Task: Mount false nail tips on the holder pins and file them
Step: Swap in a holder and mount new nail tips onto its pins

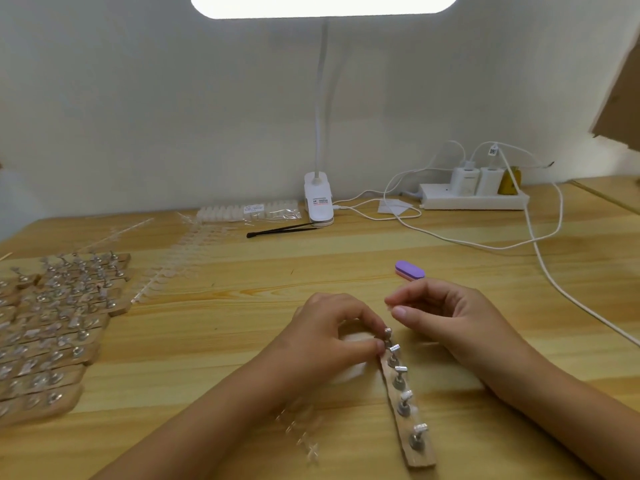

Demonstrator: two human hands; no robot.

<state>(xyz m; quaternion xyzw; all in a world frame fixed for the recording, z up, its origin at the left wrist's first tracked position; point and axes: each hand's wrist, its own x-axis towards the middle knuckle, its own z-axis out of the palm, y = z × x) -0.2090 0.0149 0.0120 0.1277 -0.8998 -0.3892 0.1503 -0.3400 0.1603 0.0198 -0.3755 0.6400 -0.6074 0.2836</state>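
The left hand (332,336) pinches the farthest metal pin (387,333) of the narrow wooden 5-pin holder strip (414,441), near centre, likely steadying it. The right hand (450,315), just beside, pinches a blurred pale piece (390,306), probably a nail tip for mounting.

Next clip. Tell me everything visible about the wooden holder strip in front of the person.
The holder strip is a narrow, flat piece of light wood lying on the wooden table, running from the left hand toward the camera, angled slightly right. Five metal pins stand along it in a row, each with a round base, a leaning stem and a small pale flat head. The left hand's fingers pinch its farthest pin; the right hand hovers beside that end without touching it.
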